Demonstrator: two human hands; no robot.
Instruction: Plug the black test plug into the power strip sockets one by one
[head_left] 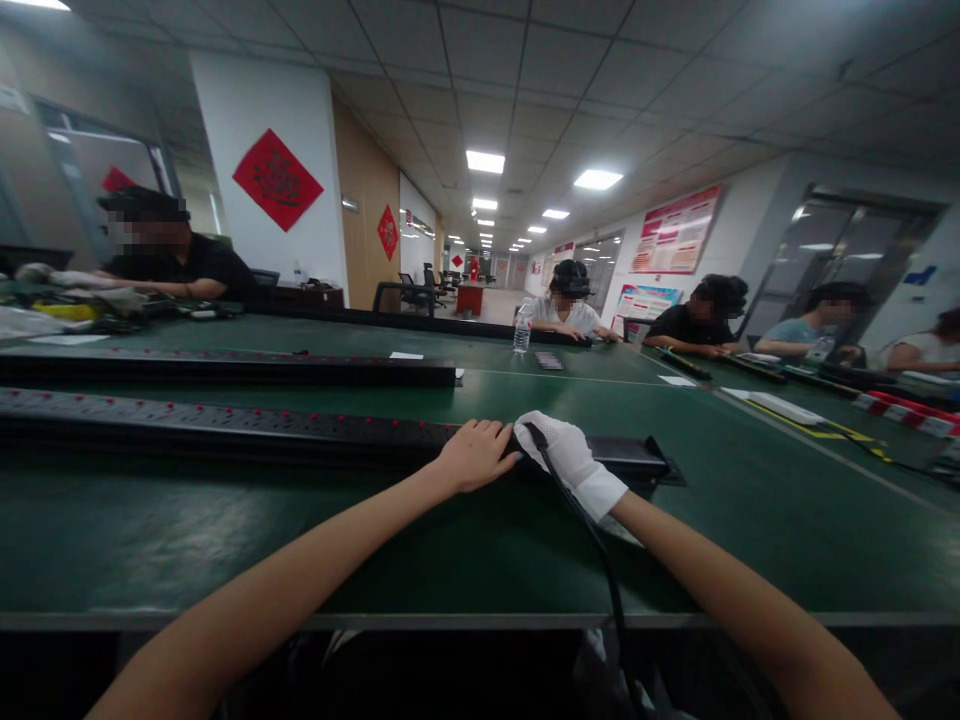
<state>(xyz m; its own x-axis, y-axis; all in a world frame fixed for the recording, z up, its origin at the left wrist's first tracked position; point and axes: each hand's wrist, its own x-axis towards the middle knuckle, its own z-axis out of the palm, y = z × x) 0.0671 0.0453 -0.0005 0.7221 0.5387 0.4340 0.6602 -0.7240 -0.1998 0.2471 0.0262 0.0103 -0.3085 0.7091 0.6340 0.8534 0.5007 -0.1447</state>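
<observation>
A long black bar [225, 425] with a row of small red parts along its top lies across the green table [337, 560]. My bare left hand [474, 455] rests on the bar, its fingers spread over the top edge. Just to its right, my right hand [559, 455], in a white glove, is closed round the black plug end of a cable [592, 530], over the bar. The cable hangs from this hand down past the table's front edge. Whatever the plug touches is hidden by the glove.
Behind lies a second black bar [225, 370]. Farther back stand a clear bottle [522, 328] and a small stack [548, 361]. People sit round the table, one [570, 300] across from me. A white strip [784, 408] lies at the right, assorted items at the far left.
</observation>
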